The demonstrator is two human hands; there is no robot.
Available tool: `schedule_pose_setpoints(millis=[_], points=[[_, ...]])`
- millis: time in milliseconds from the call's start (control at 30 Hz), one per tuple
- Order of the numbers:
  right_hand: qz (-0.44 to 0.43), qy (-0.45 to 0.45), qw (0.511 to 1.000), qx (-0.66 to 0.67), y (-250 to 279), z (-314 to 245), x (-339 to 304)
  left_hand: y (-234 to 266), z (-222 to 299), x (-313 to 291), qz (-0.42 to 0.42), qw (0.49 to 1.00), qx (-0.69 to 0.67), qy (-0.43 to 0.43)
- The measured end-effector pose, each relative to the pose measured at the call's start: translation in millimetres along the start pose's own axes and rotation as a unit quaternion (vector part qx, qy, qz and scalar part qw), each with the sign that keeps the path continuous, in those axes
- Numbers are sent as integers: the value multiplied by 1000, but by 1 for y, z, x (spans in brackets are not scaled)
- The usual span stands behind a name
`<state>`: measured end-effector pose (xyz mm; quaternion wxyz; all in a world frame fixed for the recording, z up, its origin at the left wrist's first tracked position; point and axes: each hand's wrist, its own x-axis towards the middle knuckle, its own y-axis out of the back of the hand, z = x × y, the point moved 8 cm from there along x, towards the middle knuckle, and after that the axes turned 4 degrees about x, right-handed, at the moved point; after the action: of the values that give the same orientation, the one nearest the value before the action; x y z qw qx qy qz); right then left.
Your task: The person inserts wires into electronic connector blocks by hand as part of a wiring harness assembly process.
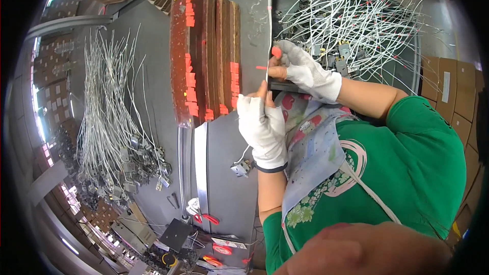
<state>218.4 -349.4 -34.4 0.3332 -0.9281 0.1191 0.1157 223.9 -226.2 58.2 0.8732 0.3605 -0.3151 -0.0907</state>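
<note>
A thin white cable runs down from the top edge between my two hands, both in white fingerless gloves. My left hand pinches it between thumb and forefinger. Just above, my right hand is closed on the same cable where a narrow red tape strip sticks out to the left. Another red tape piece sits on a right fingertip. Below my left hand, a small metal-cased part hangs on a white wire; my glove hides whether it joins this cable.
Brown wooden boards with red tape pieces along their edges stand left of my hands. Bundled white cables lie farther left; a tangled cable pile fills a tray at upper right. Red-handled scissors and a red tape roll lie below.
</note>
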Motion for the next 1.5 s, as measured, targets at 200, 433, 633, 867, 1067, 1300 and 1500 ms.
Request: schedule_pose_setpoints(millis=[200, 433, 633, 867, 1067, 1300, 1500], points=[[-108, 141, 984, -21, -36, -40, -23, 39, 3, 13, -63, 994, -61, 63], [-241, 305, 921, -11, -67, -74, -45, 42, 9, 14, -122, 982, -140, 42], [7, 298, 953, -60, 8, -95, -26, 63, 37, 26, -58, 986, -150, -50], [350, 209, 911, 65, 202, -113, -35, 146, -163, -32, 174, 955, 40, 238], [371, 221, 888, 157, 193, -92, -38, 202, -279, -33, -46, 834, 473, 279], [339, 186, 921, 51, 163, -89, -43, 232, -264, -5, 18, 848, 446, 287], [197, 82, 963, -162, 64, -78, -38, 296, -138, -8, 274, 920, 234, 151]])
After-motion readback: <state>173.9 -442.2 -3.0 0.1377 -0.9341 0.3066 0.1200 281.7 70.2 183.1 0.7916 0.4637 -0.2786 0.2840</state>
